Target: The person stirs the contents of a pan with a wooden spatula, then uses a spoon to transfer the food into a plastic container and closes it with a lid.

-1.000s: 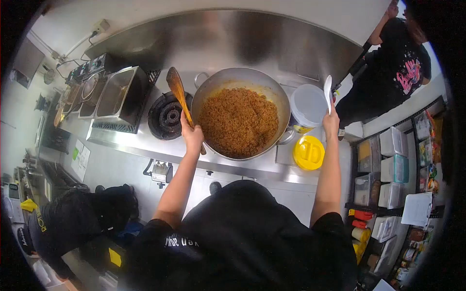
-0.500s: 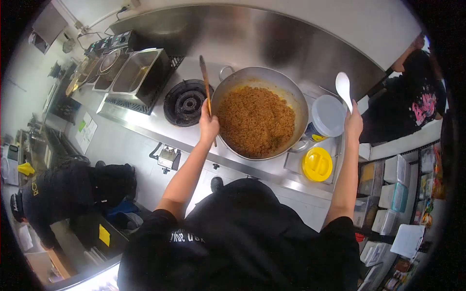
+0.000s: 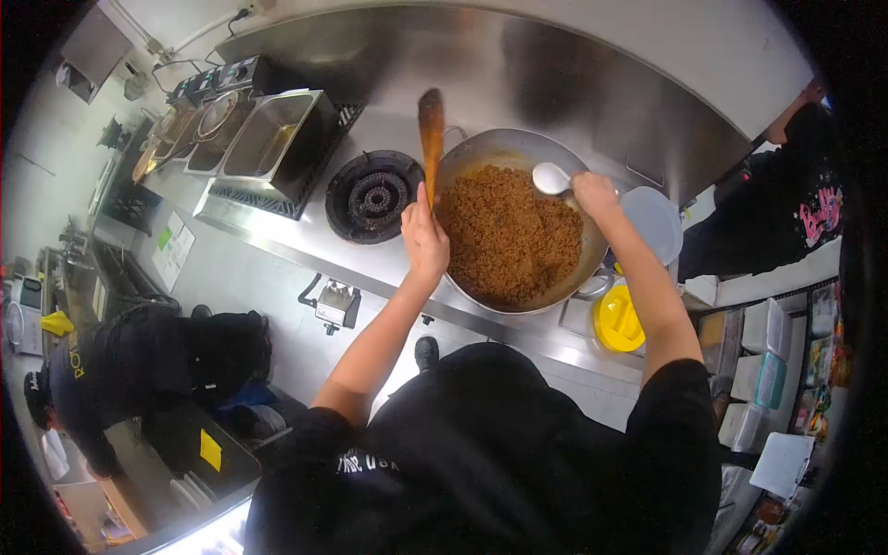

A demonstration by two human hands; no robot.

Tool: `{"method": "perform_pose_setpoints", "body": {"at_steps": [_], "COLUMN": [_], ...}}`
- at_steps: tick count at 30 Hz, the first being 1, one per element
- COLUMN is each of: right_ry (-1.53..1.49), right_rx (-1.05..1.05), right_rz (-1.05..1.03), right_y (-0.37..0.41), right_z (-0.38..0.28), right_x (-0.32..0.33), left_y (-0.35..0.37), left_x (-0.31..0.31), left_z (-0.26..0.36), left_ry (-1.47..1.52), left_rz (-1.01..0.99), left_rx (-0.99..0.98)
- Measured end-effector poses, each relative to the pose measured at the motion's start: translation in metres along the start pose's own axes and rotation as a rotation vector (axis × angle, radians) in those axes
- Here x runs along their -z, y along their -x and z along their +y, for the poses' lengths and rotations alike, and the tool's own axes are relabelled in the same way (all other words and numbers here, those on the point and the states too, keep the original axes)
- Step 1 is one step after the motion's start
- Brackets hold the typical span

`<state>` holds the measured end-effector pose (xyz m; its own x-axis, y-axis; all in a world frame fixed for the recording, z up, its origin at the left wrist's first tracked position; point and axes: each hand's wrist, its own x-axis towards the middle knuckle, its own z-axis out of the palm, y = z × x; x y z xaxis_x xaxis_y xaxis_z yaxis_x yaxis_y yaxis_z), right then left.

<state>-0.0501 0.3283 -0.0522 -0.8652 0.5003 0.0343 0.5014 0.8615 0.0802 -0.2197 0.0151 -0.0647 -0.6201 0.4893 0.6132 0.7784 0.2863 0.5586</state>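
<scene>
A wide metal pan [image 3: 592, 250] full of brown crumbly food [image 3: 504, 236] stands on the steel counter. At the pan's left rim, my left hand [image 3: 425, 242] is wrapped round a wooden spatula [image 3: 432, 139], whose dark blade points up and away from me. My right hand [image 3: 595, 195] grips a white spoon [image 3: 551, 178] over the right part of the pan, with the spoon's bowl above the food. Just right of the pan are a tub with a pale lid [image 3: 653, 225] and a yellow lid [image 3: 620, 318].
A black burner [image 3: 374, 196] is left of the pan, with metal fryer basins [image 3: 269, 139] beyond it. One person [image 3: 139, 361] bends over at the lower left; another [image 3: 777, 199] stands at the far right. Shelves with containers [image 3: 760, 379] line the right side.
My right hand has brought the white spoon left, from beside the tub to over the pan. The spatula in my left hand has turned its broad face more into view.
</scene>
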Motion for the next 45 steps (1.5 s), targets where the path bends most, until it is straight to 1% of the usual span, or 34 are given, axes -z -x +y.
{"method": "perform_pose_setpoints", "body": {"at_steps": [1, 2, 4, 5, 7, 8, 10, 11, 13, 14, 15, 17, 18, 20, 21, 23, 25, 27, 28, 29, 31, 33, 35, 37, 39, 40, 41, 43, 45], "right_ry": [0.065, 0.068, -0.068, -0.127, -0.379, -0.378, -0.647, -0.643, -0.672, -0.708, -0.705, -0.751, -0.752, -0.918, -0.919, -1.021, -0.993, -0.967, -0.95, -0.932, -0.919, -0.909, -0.829, -0.854, -0.878, -0.898, -0.917, -0.889, -0.859], "right_rx": [0.043, 0.036, 0.046, 0.042, 0.006, 0.001, 0.026, 0.023, 0.098, 0.129, 0.129, 0.091, 0.093, -0.028, -0.036, -0.041, -0.067, -0.096, -0.082, -0.069, -0.108, -0.143, -0.098, -0.11, -0.121, -0.134, -0.147, -0.124, -0.1], "right_rz": [-0.073, -0.068, -0.218, -0.228, -0.282, -0.276, -0.372, -0.371, -0.318, -0.231, -0.233, -0.34, -0.337, -0.358, -0.354, -0.36, -0.326, -0.292, -0.274, -0.254, -0.252, -0.257, -0.168, -0.175, -0.179, -0.187, -0.195, -0.187, -0.177], "right_y": [-0.003, -0.005, -0.003, -0.004, -0.007, -0.008, -0.01, -0.01, -0.009, -0.008, -0.007, -0.007, -0.005, 0.003, 0.007, 0.012, 0.021, 0.032, 0.038, 0.044, 0.053, 0.062, 0.066, 0.072, 0.076, 0.078, 0.08, 0.082, 0.087], "right_z": [0.001, -0.002, -0.023, -0.033, -0.048, -0.05, -0.052, -0.054, -0.058, -0.058, -0.058, -0.056, -0.054, -0.047, -0.043, -0.034, -0.034, -0.035, -0.034, -0.034, -0.034, -0.031, -0.025, -0.024, -0.024, -0.024, -0.024, -0.022, -0.023], "right_x": [-0.004, -0.009, -0.014, -0.016, -0.025, -0.031, -0.042, -0.048, -0.059, -0.065, -0.059, -0.044, -0.04, -0.032, -0.029, -0.023, 0.002, 0.023, 0.029, 0.033, 0.038, 0.036, 0.031, 0.034, 0.037, 0.037, 0.038, 0.034, 0.04], "left_y": [-0.002, -0.005, -0.01, -0.009, -0.005, -0.005, -0.004, -0.004, -0.006, -0.006, -0.006, -0.007, -0.008, -0.009, -0.009, -0.009, -0.007, -0.008, -0.007, -0.006, -0.006, -0.005, -0.005, -0.007, -0.008, -0.008, -0.008, -0.007, -0.006], "left_x": [0.0, -0.002, 0.0, 0.001, 0.002, 0.001, -0.001, -0.004, -0.003, -0.002, -0.003, -0.001, -0.001, -0.002, -0.002, 0.0, -0.001, 0.001, -0.003, -0.004, -0.005, -0.007, -0.008, -0.004, -0.001, -0.004, -0.004, -0.003, -0.004], "left_z": [-0.002, -0.004, -0.001, 0.002, 0.007, 0.008, 0.005, 0.004, 0.004, 0.004, 0.004, 0.003, 0.001, 0.001, 0.002, 0.002, 0.001, 0.002, 0.0, -0.001, -0.002, -0.003, -0.004, 0.003, 0.011, 0.013, 0.012, 0.01, 0.009], "left_ry": [-0.053, -0.048, 0.009, 0.011, 0.183, 0.169, 0.167, 0.161, 0.175, 0.183, 0.185, 0.227, 0.225, 0.169, 0.175, 0.186, 0.186, 0.131, 0.114, 0.121, 0.091, 0.08, 0.085, 0.114, 0.116, 0.074, 0.078, 0.147, 0.153], "left_rz": [-0.068, -0.065, 0.016, 0.017, -0.087, -0.083, -0.062, -0.041, -0.044, -0.047, -0.045, -0.084, -0.083, -0.033, -0.038, -0.065, -0.068, -0.117, -0.082, -0.089, -0.086, -0.085, -0.083, -0.079, -0.106, -0.025, -0.026, -0.093, -0.108], "left_rx": [-0.021, -0.027, -0.173, -0.176, 0.088, 0.129, 0.098, 0.076, 0.1, 0.123, 0.125, 0.139, 0.136, 0.047, 0.041, 0.049, 0.031, 0.048, 0.012, 0.006, -0.032, -0.023, -0.006, -0.006, 0.092, 0.031, 0.028, 0.138, 0.162]}}
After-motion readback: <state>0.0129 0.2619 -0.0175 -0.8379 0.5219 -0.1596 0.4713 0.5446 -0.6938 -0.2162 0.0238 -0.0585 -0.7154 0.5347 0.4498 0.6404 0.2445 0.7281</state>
